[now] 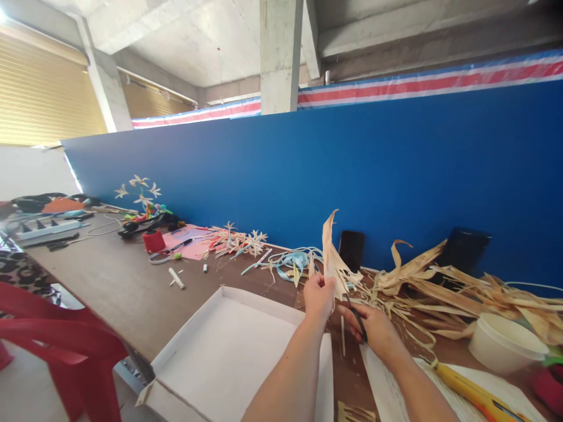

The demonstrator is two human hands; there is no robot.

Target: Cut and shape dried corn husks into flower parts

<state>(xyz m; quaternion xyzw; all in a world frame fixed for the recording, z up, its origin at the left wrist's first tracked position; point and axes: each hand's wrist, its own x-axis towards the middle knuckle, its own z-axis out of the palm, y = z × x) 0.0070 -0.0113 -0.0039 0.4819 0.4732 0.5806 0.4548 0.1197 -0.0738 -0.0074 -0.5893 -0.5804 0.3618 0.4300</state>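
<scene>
My left hand point(319, 298) pinches a pale dried corn husk point(331, 252), which stands up from the fingers with its tip bent to the right. In my right hand point(373, 328) is a pair of dark-handled scissors point(355, 316), the fingers wrapped around the handles. The scissors are close against the husk's lower right side; whether the blades are open there I cannot make out. Thin husk strips hang and lie around both hands. Below my left forearm lies a white shallow box point(246, 334).
More dried husks point(440, 293) are heaped at the right, beside a white tub point(505, 343) and a yellow-handled tool point(466, 387). A phone point(352, 249) leans on the blue partition point(396, 176). Husk flowers point(240, 239), red thread point(153, 240) and a red chair point(65, 351) are leftward.
</scene>
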